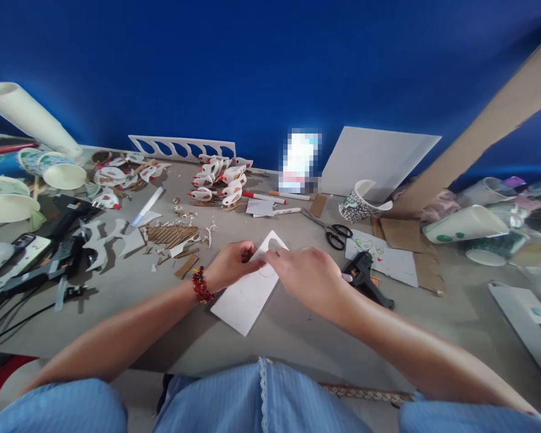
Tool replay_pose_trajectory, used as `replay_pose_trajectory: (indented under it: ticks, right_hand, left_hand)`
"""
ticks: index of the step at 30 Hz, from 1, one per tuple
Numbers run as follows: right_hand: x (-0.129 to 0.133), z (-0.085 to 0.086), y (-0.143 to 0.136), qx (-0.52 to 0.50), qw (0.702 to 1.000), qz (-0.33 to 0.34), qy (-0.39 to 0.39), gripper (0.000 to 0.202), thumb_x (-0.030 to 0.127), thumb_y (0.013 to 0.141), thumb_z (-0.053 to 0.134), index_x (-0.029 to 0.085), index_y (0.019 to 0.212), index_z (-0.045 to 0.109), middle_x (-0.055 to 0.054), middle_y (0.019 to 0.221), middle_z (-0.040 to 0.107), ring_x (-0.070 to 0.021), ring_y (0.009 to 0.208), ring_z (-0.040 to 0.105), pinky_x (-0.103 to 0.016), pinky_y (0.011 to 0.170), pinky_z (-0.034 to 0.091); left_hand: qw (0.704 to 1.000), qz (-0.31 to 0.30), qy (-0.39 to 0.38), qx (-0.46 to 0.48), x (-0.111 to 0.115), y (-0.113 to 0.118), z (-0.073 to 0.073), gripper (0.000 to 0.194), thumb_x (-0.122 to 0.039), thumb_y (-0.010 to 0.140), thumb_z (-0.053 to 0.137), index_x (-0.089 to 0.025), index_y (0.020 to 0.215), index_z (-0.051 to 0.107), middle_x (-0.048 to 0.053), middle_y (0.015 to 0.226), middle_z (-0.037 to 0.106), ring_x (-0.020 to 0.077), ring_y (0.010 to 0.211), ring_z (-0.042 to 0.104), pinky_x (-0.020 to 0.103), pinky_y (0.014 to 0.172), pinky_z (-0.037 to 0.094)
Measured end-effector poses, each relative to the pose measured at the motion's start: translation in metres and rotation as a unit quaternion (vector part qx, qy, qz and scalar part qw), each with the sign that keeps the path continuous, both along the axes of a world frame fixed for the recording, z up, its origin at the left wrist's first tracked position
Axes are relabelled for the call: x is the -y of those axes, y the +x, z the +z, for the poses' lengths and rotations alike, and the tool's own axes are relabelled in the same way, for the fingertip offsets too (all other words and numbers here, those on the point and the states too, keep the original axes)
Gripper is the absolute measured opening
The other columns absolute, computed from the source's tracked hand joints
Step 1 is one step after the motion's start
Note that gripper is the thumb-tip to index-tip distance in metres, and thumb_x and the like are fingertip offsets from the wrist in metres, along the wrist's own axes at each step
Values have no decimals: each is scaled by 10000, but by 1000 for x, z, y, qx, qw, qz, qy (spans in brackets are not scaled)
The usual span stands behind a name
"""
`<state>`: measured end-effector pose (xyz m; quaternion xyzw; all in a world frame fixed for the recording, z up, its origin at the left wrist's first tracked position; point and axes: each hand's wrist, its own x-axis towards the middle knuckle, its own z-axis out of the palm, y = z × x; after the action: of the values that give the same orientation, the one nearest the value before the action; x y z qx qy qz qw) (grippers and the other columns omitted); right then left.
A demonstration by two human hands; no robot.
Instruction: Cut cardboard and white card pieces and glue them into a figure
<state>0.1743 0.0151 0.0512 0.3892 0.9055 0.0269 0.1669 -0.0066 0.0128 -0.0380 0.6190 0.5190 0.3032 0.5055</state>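
Observation:
A narrow white board (244, 304) lies slanted on the grey table in front of me, with a curved outline or cut near its upper end. My left hand (235, 263), a red bead bracelet at its wrist, has its fingers closed on the board's left edge. Over the upper right part of the board is my right hand (304, 270), fingers pressed together with the fingertips meeting those of the left. Whether a small tool or piece sits between the right fingertips is too small to tell.
Scissors (335, 236) and a black glue gun (365, 279) lie to the right. Cardboard scraps (171, 234) and white cut-outs (101, 243) are left. Small painted white pieces (220, 180), a cut-out strip (180, 147) and a patterned cup (358, 204) stand behind. Cables run at far left.

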Motion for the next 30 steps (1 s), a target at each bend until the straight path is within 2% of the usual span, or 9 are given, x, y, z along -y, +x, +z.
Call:
replay_pose_trajectory:
  ticks: [8,12,15,20,25,30]
  right_hand:
    - [-2,-4,6,3,1000,9,10,251,84,877,493,201,1082,578,-78,898,692,-207,720,707,-259,488,379]
    - [-3,-5,8,1,1000,18,23,264,59,858,483,207,1053,581,-57,866,689,-207,688,699,-254,472,343]
    - [-3,-1,13,-1,999,25,22,296,39,842,487,216,1060,580,-50,853,695,-191,671,685,-255,475,321]
    - [-2,7,27,-16,999,-28,41,354,121,904,449,255,1219,539,-30,834,715,-179,586,655,-258,470,290]
    - [6,-9,33,-82,993,-86,1,336,271,997,366,285,1287,536,-46,1041,728,-173,717,685,-241,540,374]
    - [12,-23,34,-97,989,-109,-4,351,291,1003,364,284,1308,538,-44,1094,723,-181,724,696,-243,546,395]
  left_hand:
    - [1000,11,-15,8,-2,-1,0,344,-475,757,643,-176,682,491,-61,593,420,82,538,358,206,475,258]
    - [1000,14,-1,-26,-2,0,-1,321,-450,762,638,-183,677,482,-66,587,408,89,540,354,214,486,258]
    - [999,14,12,-51,-1,1,1,285,-407,761,639,-184,676,482,-63,587,424,95,546,368,215,488,262]
    - [998,35,-14,-44,1,1,4,265,-395,755,644,-189,683,494,-61,575,453,102,528,396,213,475,274]
    - [999,47,-15,16,3,3,3,262,-431,778,637,-185,763,550,-31,667,551,122,591,480,210,499,342]
    - [998,46,-24,37,4,3,2,271,-436,792,640,-174,809,575,-14,732,598,126,630,523,205,519,389]
